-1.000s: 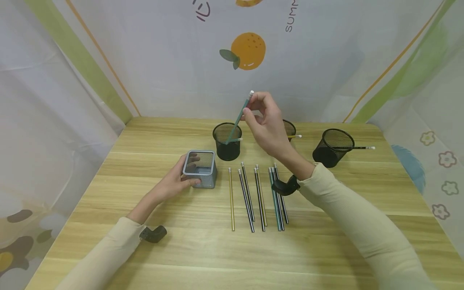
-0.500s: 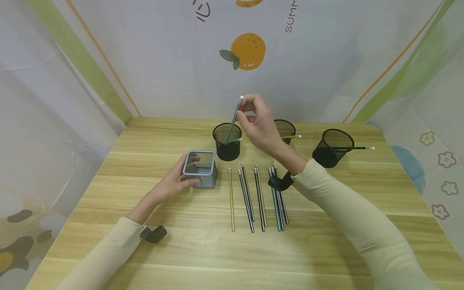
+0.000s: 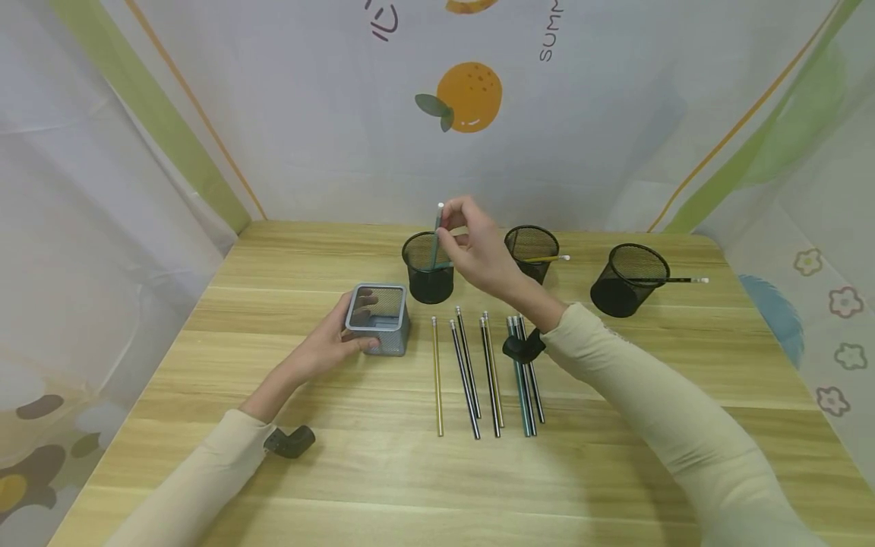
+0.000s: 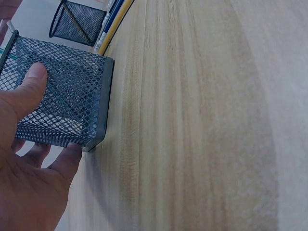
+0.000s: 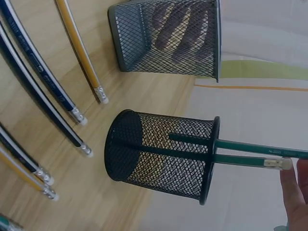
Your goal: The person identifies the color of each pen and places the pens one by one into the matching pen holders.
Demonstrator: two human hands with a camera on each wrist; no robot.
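Observation:
My right hand (image 3: pixel 481 251) pinches a green pencil (image 3: pixel 438 220) near its white eraser end, above the left round black mesh pencil cup (image 3: pixel 432 289). In the right wrist view the lower end of that green pencil (image 5: pixel 260 148) is inside the cup (image 5: pixel 178 163), apart from the bottom. A second green pencil (image 5: pixel 240 160) leans in the same cup. My left hand (image 3: pixel 326 348) holds a square grey mesh pencil holder (image 3: pixel 390 342) on the table, thumb (image 4: pixel 33 89) on one side and fingers on another. No pencil shows inside it.
Two more round black mesh cups stand behind and to the right, the middle one (image 3: pixel 536 245) with a yellow pencil (image 3: pixel 543 259), the right one (image 3: pixel 618 296) with a black pencil (image 3: pixel 683 280). Several pencils (image 3: pixel 465 372) lie in small groups mid-table. A curtain (image 3: pixel 307 114) hangs behind.
My right hand has moved left and down, bringing the green pencil more upright and its lower end further into the left round cup. The left hand and square holder have stayed put.

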